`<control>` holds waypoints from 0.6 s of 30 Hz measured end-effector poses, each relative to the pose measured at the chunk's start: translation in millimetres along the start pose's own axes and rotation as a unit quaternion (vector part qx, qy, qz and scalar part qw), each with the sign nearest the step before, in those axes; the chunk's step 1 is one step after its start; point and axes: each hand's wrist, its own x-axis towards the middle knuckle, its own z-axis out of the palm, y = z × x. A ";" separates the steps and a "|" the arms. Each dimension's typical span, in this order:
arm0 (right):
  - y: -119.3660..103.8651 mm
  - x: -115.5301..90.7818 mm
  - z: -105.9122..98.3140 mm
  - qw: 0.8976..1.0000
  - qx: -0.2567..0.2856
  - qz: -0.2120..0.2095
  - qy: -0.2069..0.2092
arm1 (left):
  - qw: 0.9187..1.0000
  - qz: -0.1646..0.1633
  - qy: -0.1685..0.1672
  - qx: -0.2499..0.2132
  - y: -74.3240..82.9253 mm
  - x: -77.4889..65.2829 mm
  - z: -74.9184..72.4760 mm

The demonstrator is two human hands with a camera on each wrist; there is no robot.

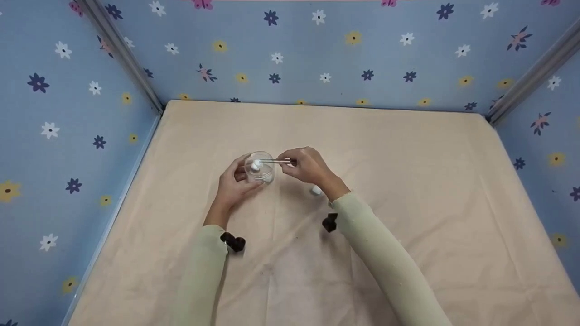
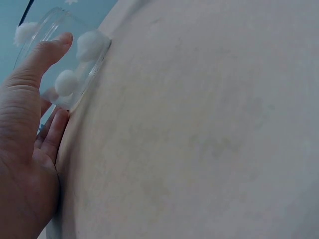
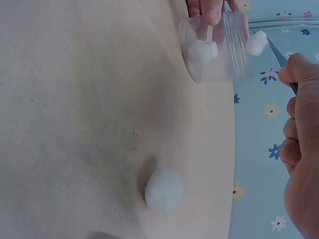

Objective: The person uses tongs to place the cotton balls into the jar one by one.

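My left hand (image 1: pixel 233 185) holds a clear jar (image 3: pixel 222 72) upright on the table, thumb on one side and fingers on the other. Several white cotton balls (image 2: pixel 89 46) lie at the bottom of the jar. A pair of metal tweezers (image 1: pixel 282 161) is pinched in my right hand (image 1: pixel 310 167), to the right of the jar. Its tips grip another cotton ball (image 3: pixel 257 43), which hangs just above the jar's open mouth. One loose cotton ball (image 3: pixel 165 190) lies on the table, partly covered by the right wrist in the head view.
A beige cloth (image 1: pixel 408 181) covers the table, with light creases. Blue flowered panels (image 1: pixel 299 50) stand at the back and both sides, joined by grey corner posts (image 1: pixel 131 59). Small black devices (image 1: pixel 233 242) sit on both wrists.
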 end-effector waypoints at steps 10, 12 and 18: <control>2.3 -1.0 0.3 1.000 -0.005 0.002 -0.002 | 1.000 0.001 -0.002 0.004 1.3 -0.6 0.0; 2.8 -1.3 -0.2 1.000 -0.006 0.003 -0.002 | 1.000 0.002 0.000 0.006 2.2 -0.7 0.5; 2.8 -3.3 -2.7 1.000 0.004 0.008 -0.011 | 1.000 -0.003 0.003 0.008 3.4 -1.3 1.2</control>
